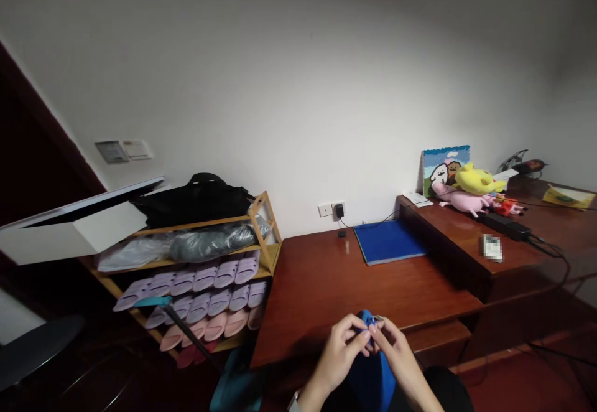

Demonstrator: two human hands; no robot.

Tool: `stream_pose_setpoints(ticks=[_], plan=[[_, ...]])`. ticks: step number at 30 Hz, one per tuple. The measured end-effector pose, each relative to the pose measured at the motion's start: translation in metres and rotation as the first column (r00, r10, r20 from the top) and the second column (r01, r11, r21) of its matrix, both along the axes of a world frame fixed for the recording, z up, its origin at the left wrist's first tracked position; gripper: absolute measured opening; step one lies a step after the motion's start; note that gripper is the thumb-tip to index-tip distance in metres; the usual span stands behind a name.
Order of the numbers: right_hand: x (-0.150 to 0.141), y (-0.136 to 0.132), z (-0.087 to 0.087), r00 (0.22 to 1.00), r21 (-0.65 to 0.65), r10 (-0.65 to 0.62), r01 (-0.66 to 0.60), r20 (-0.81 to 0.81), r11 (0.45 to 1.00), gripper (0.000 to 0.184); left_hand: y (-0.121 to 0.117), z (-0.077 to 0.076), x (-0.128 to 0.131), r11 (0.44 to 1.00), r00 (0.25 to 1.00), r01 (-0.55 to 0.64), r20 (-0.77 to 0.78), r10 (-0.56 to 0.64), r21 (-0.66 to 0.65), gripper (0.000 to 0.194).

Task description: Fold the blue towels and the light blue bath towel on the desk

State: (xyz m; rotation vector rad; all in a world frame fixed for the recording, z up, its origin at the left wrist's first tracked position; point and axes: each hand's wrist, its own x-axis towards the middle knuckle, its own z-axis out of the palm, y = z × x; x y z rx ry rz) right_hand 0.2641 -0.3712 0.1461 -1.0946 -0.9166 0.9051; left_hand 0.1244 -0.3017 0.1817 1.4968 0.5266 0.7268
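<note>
Low in the picture, by the front edge of the wooden desk, my left hand and my right hand meet. The fingertips of both pinch the upper part of a blue item, possibly a bag or pouch. Its lower part hangs down between my forearms, and its exact kind cannot be made out. A small shiny piece shows beside my right fingers. My fingers hide most of the spot they grip. A watch or band is on my left wrist.
A blue mat lies at the desk's back, near a plugged-in black adapter. Plush toys and a black power brick rest on the raised right section. At left stands a shoe rack with slippers and a black bag.
</note>
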Motion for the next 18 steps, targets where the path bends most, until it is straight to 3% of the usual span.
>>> stream_pose_setpoints(ticks=[4, 7, 10, 14, 18], plan=[[-0.002, -0.007, 0.007, 0.999, 0.003, 0.028, -0.028, 0.022, 1.0, 0.047, 0.003, -0.004, -0.004, 0.995, 0.998, -0.047, -0.054, 0.043, -0.088, 0.039], [0.0, -0.011, 0.01, 0.999, -0.025, 0.034, -0.033, 0.034, 0.999, 0.047, 0.01, 0.006, -0.011, 0.982, 0.981, -0.184, -0.049, 0.186, 0.046, 0.034], [0.013, -0.014, 0.016, 0.996, 0.005, 0.017, -0.017, 0.087, 1.0, 0.048, 0.025, 0.026, -0.026, 0.942, 0.951, -0.309, 0.02, 0.309, 0.133, 0.036], [0.064, -0.019, 0.035, 0.962, 0.028, -0.098, 0.094, 0.253, 0.995, 0.047, 0.063, 0.054, -0.062, 0.904, 0.92, -0.387, 0.01, 0.392, 0.179, 0.04], [0.147, -0.036, 0.058, 0.85, 0.046, -0.266, 0.276, 0.455, 0.96, 0.048, 0.105, 0.077, -0.115, 0.816, 0.843, -0.531, 0.041, 0.537, 0.23, 0.049]])
